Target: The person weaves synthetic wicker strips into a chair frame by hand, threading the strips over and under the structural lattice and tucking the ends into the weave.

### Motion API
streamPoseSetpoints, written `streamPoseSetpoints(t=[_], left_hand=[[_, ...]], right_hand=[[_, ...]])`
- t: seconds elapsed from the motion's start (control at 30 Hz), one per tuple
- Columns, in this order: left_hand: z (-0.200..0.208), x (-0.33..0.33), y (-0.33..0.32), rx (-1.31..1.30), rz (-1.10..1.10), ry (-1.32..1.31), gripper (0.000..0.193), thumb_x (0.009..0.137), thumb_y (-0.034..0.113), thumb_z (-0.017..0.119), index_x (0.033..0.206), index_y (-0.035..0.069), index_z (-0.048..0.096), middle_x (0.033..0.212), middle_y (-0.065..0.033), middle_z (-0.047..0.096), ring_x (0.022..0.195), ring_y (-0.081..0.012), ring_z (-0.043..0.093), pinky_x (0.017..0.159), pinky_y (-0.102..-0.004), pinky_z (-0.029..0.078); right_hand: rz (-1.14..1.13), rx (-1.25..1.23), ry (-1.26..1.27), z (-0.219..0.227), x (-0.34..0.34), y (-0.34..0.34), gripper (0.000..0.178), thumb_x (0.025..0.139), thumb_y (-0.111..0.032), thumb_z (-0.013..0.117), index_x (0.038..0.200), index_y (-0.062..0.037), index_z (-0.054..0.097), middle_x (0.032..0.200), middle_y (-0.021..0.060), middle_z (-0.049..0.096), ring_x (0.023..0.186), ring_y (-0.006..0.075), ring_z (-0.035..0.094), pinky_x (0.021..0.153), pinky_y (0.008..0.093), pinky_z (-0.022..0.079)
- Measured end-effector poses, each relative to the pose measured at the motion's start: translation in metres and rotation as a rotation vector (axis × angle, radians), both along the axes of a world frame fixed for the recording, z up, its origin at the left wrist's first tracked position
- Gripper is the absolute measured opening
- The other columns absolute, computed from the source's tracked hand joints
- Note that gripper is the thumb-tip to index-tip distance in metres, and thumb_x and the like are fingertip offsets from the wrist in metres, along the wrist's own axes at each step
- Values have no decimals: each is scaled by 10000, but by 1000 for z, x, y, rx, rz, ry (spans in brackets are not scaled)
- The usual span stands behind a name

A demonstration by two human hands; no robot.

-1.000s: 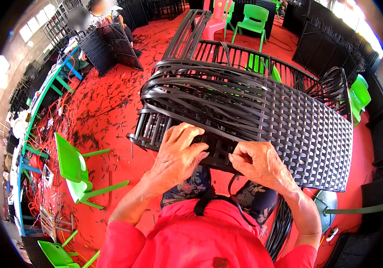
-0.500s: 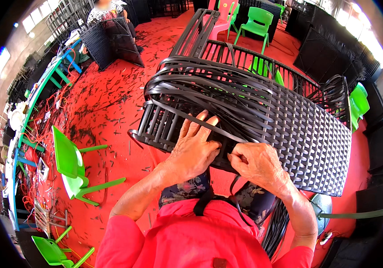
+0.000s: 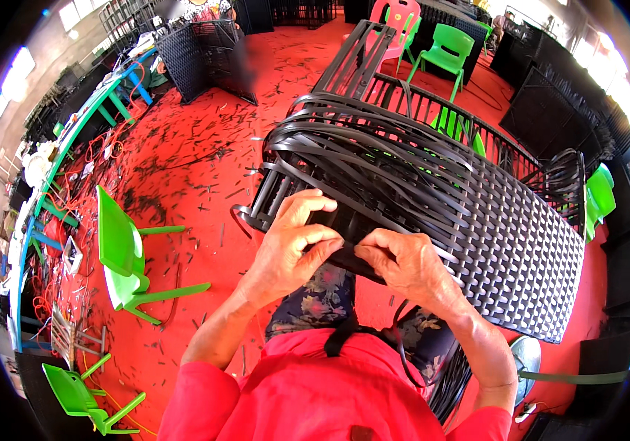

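1. Right now the person sits with a large black woven panel [image 3: 506,242] lying across the knees, its near edge just in front of the body.
2. The left hand [image 3: 293,246] is at the near edge of this panel; thumb and fingers are closed narrowly, pinching a black flat strip [image 3: 344,250].
3. The right hand [image 3: 403,264] is just beside it, the fingertips nearly touching those of the left, and it pinches the same strip from the other side.
4. The right part of the panel is already tightly woven in a checker pattern; the left part shows loose black strands [image 3: 359,147] that run in long curves over the bare frame bars [image 3: 271,198].
5. Under the hands I see trousers with a flower pattern [image 3: 315,301] and a red shirt [image 3: 315,397].
6. The floor is red [image 3: 182,162] and covered with many small black cuttings.
7. To the person's left a green plastic chair [image 3: 120,257] lies on its side, well apart from the panel; another green chair [image 3: 80,393] lies nearer to the lower edge.
8. Further away stand a pink chair [image 3: 396,18] and a green chair [image 3: 447,48], upright.
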State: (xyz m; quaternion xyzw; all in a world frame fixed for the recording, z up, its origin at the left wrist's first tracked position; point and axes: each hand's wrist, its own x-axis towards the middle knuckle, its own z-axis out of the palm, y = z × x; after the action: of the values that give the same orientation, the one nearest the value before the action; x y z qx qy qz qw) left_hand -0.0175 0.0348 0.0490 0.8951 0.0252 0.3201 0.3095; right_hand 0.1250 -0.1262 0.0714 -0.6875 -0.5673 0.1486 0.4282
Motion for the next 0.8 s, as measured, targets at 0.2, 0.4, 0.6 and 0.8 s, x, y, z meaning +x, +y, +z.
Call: streamPoseSetpoints(t=[0.2,0.4,0.6,0.8], left_hand=[[2,5,-2,396,114,183,239,785,134,697,997,27,711,1412,-189,378,1411,-401,198,1147,-545,180],[-9,21,10,369,43,216,219,794,109,641,990,46,716,1444,-185,342,1415,-410,189,1139,-564,183],[-11,20,16,208,-37,147,208,760,109,673,956,81,738,1443,-159,353,1423,-388,183,1152,-549,171],[-12,22,14,267,19,146,209,747,131,704,946,79,745,1439,-132,371,1425,-369,191,1159,-549,162]], right_hand=[[-133,-43,-337,-3,3,3,142,807,-109,614,724,-18,543,571,168,552,517,357,566,492,413,442],[-120,-132,-346,-7,6,13,148,819,-120,623,733,-24,551,596,174,571,539,369,578,498,430,447],[-129,-89,-325,-9,2,9,196,861,-192,631,763,-46,544,644,179,610,620,387,619,534,482,476],[-136,-36,-410,-18,0,13,147,859,-106,661,906,-38,540,668,161,619,599,370,619,511,439,472]])
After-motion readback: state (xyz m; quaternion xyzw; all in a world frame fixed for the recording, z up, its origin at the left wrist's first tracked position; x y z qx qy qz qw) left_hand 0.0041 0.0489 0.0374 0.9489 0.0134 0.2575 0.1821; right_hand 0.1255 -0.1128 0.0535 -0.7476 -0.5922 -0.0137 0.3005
